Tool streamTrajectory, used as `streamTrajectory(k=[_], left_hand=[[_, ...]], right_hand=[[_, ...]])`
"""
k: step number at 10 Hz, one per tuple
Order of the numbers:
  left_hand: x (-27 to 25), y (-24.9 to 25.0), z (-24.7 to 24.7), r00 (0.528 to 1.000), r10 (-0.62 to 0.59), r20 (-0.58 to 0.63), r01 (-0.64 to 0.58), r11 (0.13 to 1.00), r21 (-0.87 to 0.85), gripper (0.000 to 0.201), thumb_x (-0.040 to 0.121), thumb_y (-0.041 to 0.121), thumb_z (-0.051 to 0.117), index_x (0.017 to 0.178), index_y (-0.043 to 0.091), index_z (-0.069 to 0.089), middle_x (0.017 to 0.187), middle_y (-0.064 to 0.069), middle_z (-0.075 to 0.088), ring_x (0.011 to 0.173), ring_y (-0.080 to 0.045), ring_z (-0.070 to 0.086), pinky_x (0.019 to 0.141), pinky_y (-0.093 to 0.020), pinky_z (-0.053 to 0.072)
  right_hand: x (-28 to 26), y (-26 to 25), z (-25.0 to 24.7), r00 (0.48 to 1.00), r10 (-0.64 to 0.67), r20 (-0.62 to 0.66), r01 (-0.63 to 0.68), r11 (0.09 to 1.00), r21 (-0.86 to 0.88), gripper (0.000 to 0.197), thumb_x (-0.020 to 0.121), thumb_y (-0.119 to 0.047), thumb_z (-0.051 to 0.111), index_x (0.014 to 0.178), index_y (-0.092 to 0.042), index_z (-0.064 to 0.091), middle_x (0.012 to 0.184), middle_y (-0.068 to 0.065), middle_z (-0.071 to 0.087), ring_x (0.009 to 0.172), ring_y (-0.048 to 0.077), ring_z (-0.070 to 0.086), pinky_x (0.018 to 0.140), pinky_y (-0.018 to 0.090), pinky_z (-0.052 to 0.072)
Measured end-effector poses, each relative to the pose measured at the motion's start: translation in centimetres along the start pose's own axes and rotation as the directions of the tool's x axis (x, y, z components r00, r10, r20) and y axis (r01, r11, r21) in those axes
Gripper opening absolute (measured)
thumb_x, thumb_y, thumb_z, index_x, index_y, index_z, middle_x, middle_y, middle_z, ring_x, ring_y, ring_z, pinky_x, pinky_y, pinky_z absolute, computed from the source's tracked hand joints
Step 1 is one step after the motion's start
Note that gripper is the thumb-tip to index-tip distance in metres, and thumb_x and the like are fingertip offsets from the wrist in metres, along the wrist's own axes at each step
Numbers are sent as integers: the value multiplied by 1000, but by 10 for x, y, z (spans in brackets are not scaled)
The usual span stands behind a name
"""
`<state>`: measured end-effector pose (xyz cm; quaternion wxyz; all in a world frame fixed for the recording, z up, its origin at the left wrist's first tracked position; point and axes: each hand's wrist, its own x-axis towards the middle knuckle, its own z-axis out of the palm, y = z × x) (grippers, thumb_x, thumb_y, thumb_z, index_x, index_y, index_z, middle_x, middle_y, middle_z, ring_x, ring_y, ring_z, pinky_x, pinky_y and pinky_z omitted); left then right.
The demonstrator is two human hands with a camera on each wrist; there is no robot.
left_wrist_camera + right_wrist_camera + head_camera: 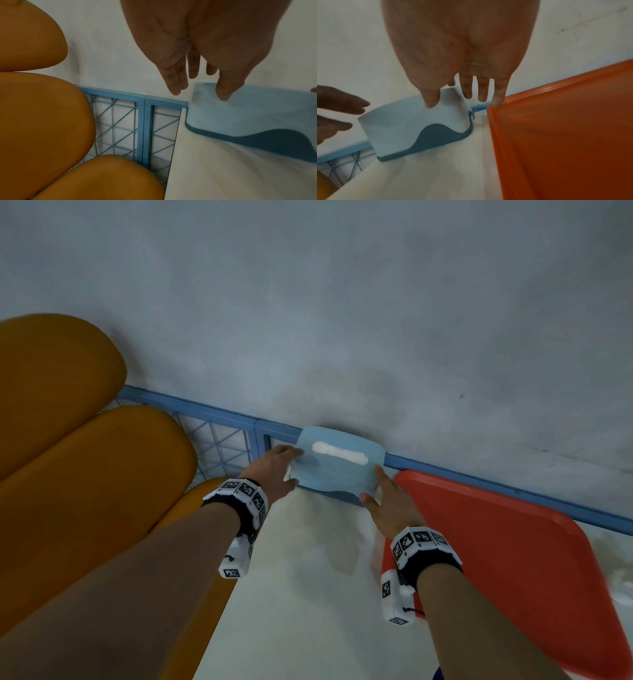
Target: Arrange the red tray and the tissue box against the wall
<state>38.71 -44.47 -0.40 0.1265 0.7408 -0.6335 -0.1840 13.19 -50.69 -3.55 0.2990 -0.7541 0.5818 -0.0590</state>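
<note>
Two hands sit on either side of the light blue plastic tissue box point(337, 470) with a dark blue base, which stands by the pale wall point(342, 320). Left hand point(275, 470) and right hand point(390, 505) have straight, loose fingers, holding nothing. Just right of the right hand lies the flat red plastic tray point(507, 570), one corner near the wall

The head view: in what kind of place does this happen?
Probably a canteen or fast-food dining area. A red tray and a tissue box lie on a white table against a plain wall, beside moulded orange seats.
</note>
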Motion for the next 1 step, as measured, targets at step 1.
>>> streamTrajectory(k=[1], left_hand=[[-25,-5,-5,998,-63,8,63,997,-34,61,87,23,66,142,28,39,149,-2,40,125,-26,51,102,-40,48]], right_hand=[[-21,8,2,1000,-1,-17,1,1000,-11,72,92,-52,47,150,-31,9,155,9,30,136,34,34,110,50,32]])
